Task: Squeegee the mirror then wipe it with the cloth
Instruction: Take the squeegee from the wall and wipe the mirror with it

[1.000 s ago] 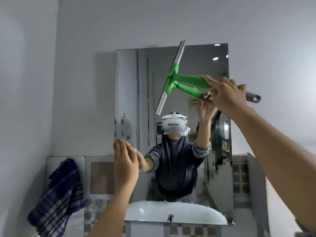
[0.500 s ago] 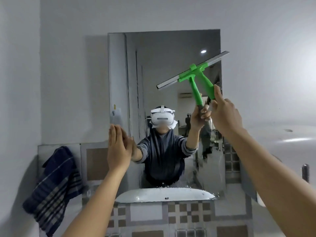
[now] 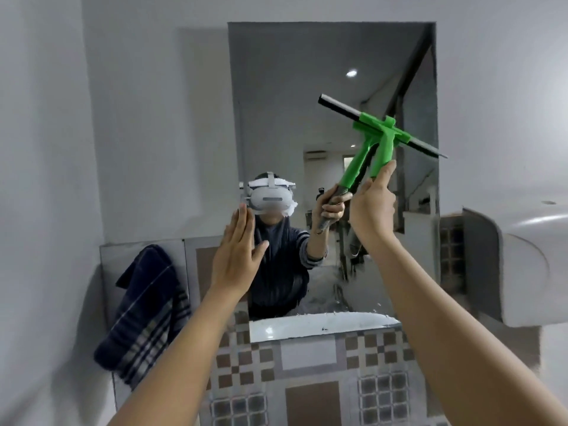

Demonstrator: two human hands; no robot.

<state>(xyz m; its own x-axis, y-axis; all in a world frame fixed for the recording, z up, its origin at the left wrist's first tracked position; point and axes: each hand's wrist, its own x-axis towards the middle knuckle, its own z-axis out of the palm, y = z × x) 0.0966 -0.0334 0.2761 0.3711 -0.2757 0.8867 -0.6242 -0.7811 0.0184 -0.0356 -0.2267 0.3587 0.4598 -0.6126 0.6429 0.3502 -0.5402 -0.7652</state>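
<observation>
There is one view only, from a wide-angle camera worn on the person's head. It faces forward at a wall mirror (image 3: 307, 103), close enough that both outstretched forearms reach the glass from the bottom edge of the frame. The mirror fills the middle of the picture, and straight lines bend toward the edges, as at the white fixture (image 3: 522, 265) on the right. The view is tilted, so the mirror leans a little. The left hand (image 3: 236, 256) lies left of centre and the right hand (image 3: 373, 207) right of centre. The camera's headset (image 3: 269, 196) shows reflected in the glass. With no second view, nothing is shared.
</observation>
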